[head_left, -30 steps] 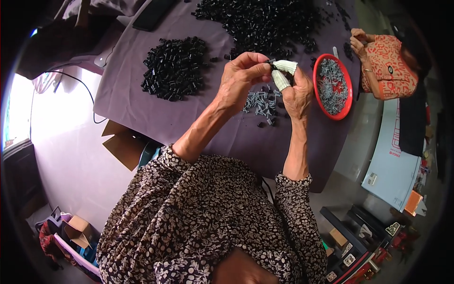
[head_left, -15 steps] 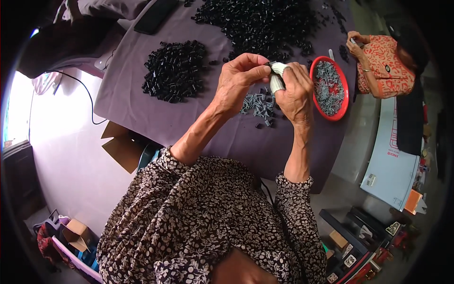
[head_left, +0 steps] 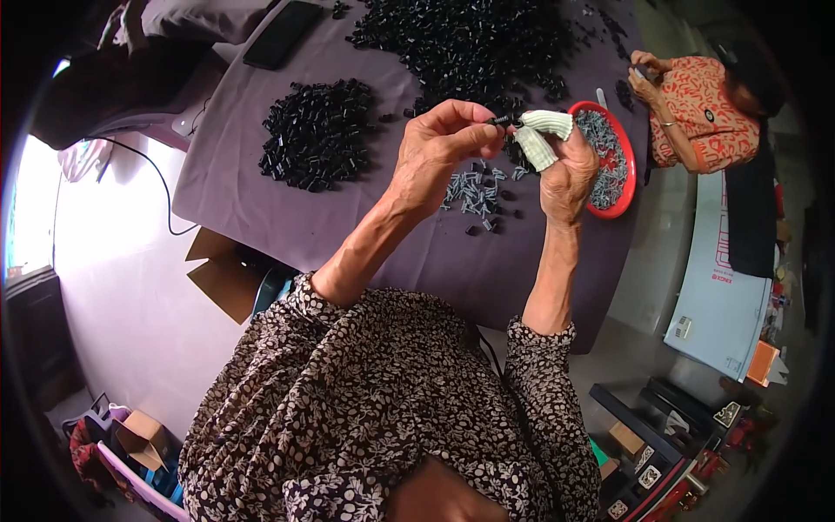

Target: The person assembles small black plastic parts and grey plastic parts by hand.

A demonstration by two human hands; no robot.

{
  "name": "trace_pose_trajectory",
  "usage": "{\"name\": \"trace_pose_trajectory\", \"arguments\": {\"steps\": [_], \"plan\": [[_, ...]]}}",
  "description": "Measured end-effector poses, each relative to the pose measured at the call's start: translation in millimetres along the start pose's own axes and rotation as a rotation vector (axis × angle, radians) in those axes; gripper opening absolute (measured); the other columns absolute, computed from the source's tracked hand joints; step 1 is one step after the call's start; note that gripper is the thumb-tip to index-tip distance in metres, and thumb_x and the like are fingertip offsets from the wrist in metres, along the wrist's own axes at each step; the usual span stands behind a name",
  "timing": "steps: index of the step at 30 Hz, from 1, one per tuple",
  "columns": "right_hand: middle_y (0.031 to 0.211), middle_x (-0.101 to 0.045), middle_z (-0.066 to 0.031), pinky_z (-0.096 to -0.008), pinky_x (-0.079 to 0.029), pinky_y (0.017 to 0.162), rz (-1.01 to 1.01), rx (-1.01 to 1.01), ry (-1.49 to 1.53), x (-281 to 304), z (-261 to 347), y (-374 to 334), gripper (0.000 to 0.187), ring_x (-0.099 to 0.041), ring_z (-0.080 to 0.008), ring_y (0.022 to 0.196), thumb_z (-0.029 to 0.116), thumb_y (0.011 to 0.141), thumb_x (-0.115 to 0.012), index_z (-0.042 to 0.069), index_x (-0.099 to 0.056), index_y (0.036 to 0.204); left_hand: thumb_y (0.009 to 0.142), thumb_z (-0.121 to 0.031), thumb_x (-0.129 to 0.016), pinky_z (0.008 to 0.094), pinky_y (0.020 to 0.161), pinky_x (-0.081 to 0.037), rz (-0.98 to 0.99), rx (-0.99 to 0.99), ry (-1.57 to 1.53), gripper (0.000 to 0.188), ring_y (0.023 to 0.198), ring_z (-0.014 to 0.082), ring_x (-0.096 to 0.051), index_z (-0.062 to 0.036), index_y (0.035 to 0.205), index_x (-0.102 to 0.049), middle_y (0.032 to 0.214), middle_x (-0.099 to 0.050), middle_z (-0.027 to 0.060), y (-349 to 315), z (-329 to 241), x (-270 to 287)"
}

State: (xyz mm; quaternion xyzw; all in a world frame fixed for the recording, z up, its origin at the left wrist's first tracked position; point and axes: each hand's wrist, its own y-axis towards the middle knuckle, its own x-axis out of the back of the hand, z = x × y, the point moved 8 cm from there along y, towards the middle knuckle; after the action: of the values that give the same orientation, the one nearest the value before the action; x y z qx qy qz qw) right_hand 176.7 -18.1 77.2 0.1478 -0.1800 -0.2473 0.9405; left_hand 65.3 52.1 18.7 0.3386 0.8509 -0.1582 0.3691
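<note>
My left hand point(head_left: 437, 148) is pinched closed, thumb against index finger, on a small dark screw point(head_left: 499, 120) whose threads show past the fingertips. Facing it, my right hand point(head_left: 561, 165) wears ribbed white finger sleeves point(head_left: 546, 124) on thumb and index finger. Those two tips close on a small black part point(head_left: 517, 124) at the screw's end; whether the two pieces touch, I cannot tell. Below the hands lies a small heap of grey screws point(head_left: 474, 193). A red bowl point(head_left: 628, 196) of grey screws sits just beyond my right hand.
A large pile of black parts point(head_left: 470, 43) covers the far table, with a smaller black pile point(head_left: 315, 135) at left. A dark phone point(head_left: 283, 35) lies at the far left. Another person point(head_left: 709, 113) works past the right edge. An open cardboard box point(head_left: 228, 277) stands below the table.
My right hand has shifted right, and its sleeved fingers have stretched out toward the screw. My left hand stays nearly in place. The other person's hands have moved slightly left.
</note>
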Motion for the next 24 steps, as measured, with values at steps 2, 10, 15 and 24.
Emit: {"name": "trace_pose_trajectory", "arguments": {"steps": [2, 10, 15, 24], "plan": [[0.089, -0.062, -0.0063, -0.0255, -0.049, 0.075, 0.019, -0.030, 0.153, 1.5, -7.6, 3.6, 0.019, -0.062, -0.0155, 0.080, -0.001, 0.080, -0.058, -0.002, -0.059, 0.099, 0.081, -0.003, -0.059, 0.0277, 0.071, -0.049, 0.005, -0.010, 0.070, 0.010, 0.072, 0.0145, -0.058, -0.0003, 0.091, -0.058, 0.082, -0.063, 0.0082, -0.4, 0.0, 0.4], [0.088, -0.062, -0.0032, -0.0217, -0.046, 0.074, 0.077, 0.066, -0.081, -1.0, 13.2, 10.4, 0.018, -0.058, -0.0099, 0.080, -0.001, 0.080, -0.057, -0.002, -0.060, 0.098, 0.079, -0.003, -0.061, 0.0250, 0.066, -0.047, -0.019, -0.045, 0.106, 0.010, 0.068, 0.0114, -0.057, 0.0008, 0.089, -0.058, 0.076, -0.062, 0.0064, -1.1, -4.9, -2.2], [0.086, -0.061, -0.0018, -0.0211, -0.044, 0.069, 0.111, 0.171, -0.274, -5.0, 25.1, 14.5, 0.019, -0.055, -0.0089, 0.076, -0.001, 0.076, -0.057, 0.000, -0.062, 0.095, 0.077, -0.001, -0.061, 0.0221, 0.063, -0.046, -0.066, -0.031, 0.094, 0.010, 0.065, 0.0089, -0.055, 0.0015, 0.086, -0.058, 0.072, -0.061, 0.0050, -0.2, -2.7, -1.2], [0.082, -0.060, -0.0063, -0.0245, -0.045, 0.066, 0.188, 0.260, -0.477, -19.0, 41.6, 17.8, 0.021, -0.057, -0.0155, 0.073, -0.003, 0.072, -0.055, -0.001, -0.062, 0.092, 0.080, -0.004, -0.062, 0.0233, 0.068, -0.047, -0.063, -0.078, 0.263, 0.012, 0.070, 0.0097, -0.058, 0.0011, 0.090, -0.060, 0.076, -0.063, 0.0058, -2.4, -9.5, 2.1]]}}
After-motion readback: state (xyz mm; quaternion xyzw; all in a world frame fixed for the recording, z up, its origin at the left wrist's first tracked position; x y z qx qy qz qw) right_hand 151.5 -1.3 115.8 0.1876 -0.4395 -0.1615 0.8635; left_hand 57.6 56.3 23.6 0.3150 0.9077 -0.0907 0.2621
